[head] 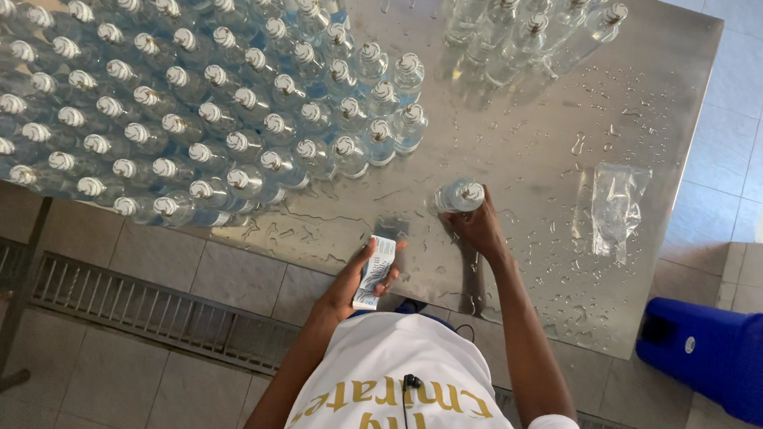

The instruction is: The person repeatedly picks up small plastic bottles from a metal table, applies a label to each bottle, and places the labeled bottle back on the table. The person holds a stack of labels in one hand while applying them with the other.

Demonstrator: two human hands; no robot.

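A person in a white shirt stands at a wet steel table, both arms stretched out over its near edge. The right hand is wrapped around a single clear plastic bottle standing on the tabletop, fingers curled about its body just under the cap. The left hand is closed around a small stack of white labels (whatever is printed on them is too small to make out), held just off the table's near edge. Beyond the left hand and out to its left, a dense crowd of capped bottles covers the table, its far rows cut off by the frame. A smaller cluster of bottles stands well beyond the right hand, also cropped at the top. To the right of the right hand lies a crumpled clear plastic bag among water droplets. A blue plastic container sits on the tiled floor, partly out of view.
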